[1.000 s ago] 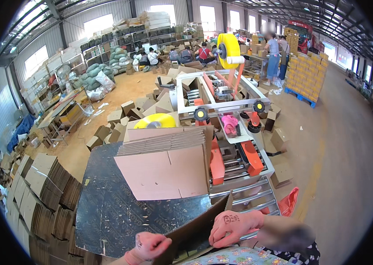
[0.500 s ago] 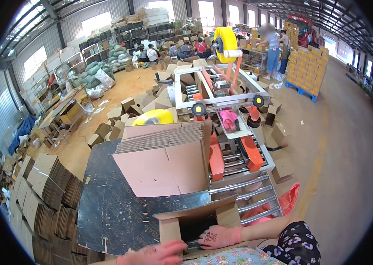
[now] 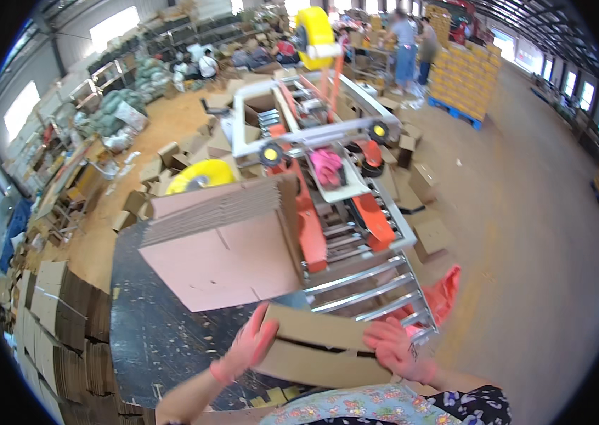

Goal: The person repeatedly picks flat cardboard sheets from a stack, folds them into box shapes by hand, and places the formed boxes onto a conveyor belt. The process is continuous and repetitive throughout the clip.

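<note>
A brown cardboard box (image 3: 317, 363) is between my hands at the front edge of the dark work board (image 3: 172, 340). Its two long flaps are folded inward, with a narrow dark gap between them. My left hand (image 3: 253, 340), in a pink glove, grips the box's left end, thumb over the flap. At the other end, my right hand (image 3: 400, 350), gloved alike, holds the box with its fingers over the flap edges. Just beyond stands a thick stack of flattened cartons (image 3: 228, 262), pinkish on the near face.
A roller conveyor (image 3: 366, 290) leads into a carton-sealing machine (image 3: 313, 142) with a yellow tape roll (image 3: 315, 37) on top. Another tape roll (image 3: 202, 175) lies behind the stack. Bundled cartons (image 3: 65, 304) stand at left. Loaded pallet (image 3: 459, 85) and people are farther off.
The box's open top is now folded over by its long flaps. My left hand has risen to its left end, my right hand has moved to its right end. The view has shifted.
</note>
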Demonstrator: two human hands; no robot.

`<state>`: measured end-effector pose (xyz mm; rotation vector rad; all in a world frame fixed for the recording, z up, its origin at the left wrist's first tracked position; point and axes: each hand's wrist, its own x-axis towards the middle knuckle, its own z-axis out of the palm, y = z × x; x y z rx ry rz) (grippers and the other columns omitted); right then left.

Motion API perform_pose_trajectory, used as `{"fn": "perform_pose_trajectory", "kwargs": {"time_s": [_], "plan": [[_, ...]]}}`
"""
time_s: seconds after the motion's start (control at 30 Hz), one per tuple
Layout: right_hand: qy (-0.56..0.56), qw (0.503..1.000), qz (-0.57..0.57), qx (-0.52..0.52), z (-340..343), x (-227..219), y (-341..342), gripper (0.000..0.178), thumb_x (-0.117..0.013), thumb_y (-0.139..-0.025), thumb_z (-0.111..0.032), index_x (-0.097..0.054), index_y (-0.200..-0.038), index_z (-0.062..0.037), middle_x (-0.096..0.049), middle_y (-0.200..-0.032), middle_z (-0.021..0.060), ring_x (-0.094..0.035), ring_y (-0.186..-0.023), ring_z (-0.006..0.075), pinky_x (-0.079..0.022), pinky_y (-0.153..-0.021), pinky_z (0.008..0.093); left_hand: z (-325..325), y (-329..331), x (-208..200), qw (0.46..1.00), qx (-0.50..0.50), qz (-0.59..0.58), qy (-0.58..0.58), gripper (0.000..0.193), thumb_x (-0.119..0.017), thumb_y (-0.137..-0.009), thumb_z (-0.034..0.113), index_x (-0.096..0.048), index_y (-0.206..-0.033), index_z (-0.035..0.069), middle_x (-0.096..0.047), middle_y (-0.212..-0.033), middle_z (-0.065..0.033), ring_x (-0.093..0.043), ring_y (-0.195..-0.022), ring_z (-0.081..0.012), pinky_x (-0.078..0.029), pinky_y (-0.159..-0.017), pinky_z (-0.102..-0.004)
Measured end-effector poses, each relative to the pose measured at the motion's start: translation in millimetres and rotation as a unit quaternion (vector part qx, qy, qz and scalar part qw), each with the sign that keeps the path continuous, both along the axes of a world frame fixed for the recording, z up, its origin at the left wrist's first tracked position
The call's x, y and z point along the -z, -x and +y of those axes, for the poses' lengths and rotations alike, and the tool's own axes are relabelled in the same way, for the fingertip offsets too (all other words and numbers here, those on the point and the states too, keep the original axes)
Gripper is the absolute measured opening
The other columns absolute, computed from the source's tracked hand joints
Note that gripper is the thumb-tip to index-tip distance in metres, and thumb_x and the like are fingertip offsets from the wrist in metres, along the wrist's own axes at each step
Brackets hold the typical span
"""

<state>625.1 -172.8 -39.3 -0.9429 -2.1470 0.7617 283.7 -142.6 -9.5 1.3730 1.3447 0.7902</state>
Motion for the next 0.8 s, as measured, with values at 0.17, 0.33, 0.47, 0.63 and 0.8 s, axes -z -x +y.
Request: {"fn": "perform_pose_trajectory", "kwargs": {"time_s": [0.17,0.33,0.47,0.63,0.8], "plan": [[-0.105,0.95,0.118,0.269,-29,11,-49,0.026,-0.053,-0.084,-0.013,-0.066,-0.103,0.001,-0.062,-0.117,0.0176,-0.056,-0.109,0.0378,-0.034,-0.104,0.0515,120,-112,-20,0.968,0.239,0.051,-0.055,0.043,-0.051,-0.098,0.029,-0.049,-0.134,0.006,-0.063,-0.119,-0.0152,-0.058,-0.116,-0.0237,-0.043,-0.098,-0.0339],[-0.193,0.872,0.061,0.446,23,65,-28,0.023,-0.048,-0.086,-0.017,-0.065,-0.095,-0.0038,-0.064,-0.106,0.013,-0.057,-0.107,0.0336,-0.032,-0.105,0.0535,209,-223,24,0.867,0.113,0.229,-0.429,0.028,-0.058,-0.089,0.015,-0.059,-0.115,0.004,-0.063,-0.106,-0.0176,-0.06,-0.105,-0.0341,-0.046,-0.095,-0.0427],[-0.277,0.849,0.065,0.444,128,60,22,0.021,-0.045,-0.09,-0.014,-0.064,-0.093,-0.0063,-0.065,-0.102,0.0094,-0.058,-0.103,0.0305,-0.032,-0.104,0.0544,207,-207,42,0.809,0.178,0.139,-0.542,0.028,-0.063,-0.084,0.012,-0.06,-0.111,0.004,-0.059,-0.117,-0.0143,-0.055,-0.113,-0.0352,-0.043,-0.1,-0.0467],[-0.266,0.86,0.098,0.424,127,52,17,0.017,-0.048,-0.088,-0.014,-0.064,-0.091,-0.0059,-0.066,-0.098,0.0085,-0.06,-0.099,0.0299,-0.034,-0.102,0.0525,160,-170,47,0.81,0.185,0.163,-0.532,0.041,-0.063,-0.088,0.022,-0.057,-0.124,0.003,-0.052,-0.134,-0.0174,-0.046,-0.128,-0.0379,-0.033,-0.11,-0.0521],[-0.253,0.909,-0.043,0.328,79,34,24,0.03,-0.057,-0.082,-0.017,-0.068,-0.107,-0.0034,-0.064,-0.115,0.0106,-0.058,-0.109,0.0311,-0.04,-0.099,0.0472,157,-173,41,0.808,0.164,0.255,-0.505,0.05,-0.057,-0.091,0.034,-0.055,-0.129,0.001,-0.049,-0.14,-0.0201,-0.041,-0.135,-0.0372,-0.026,-0.114,-0.0544]]}}
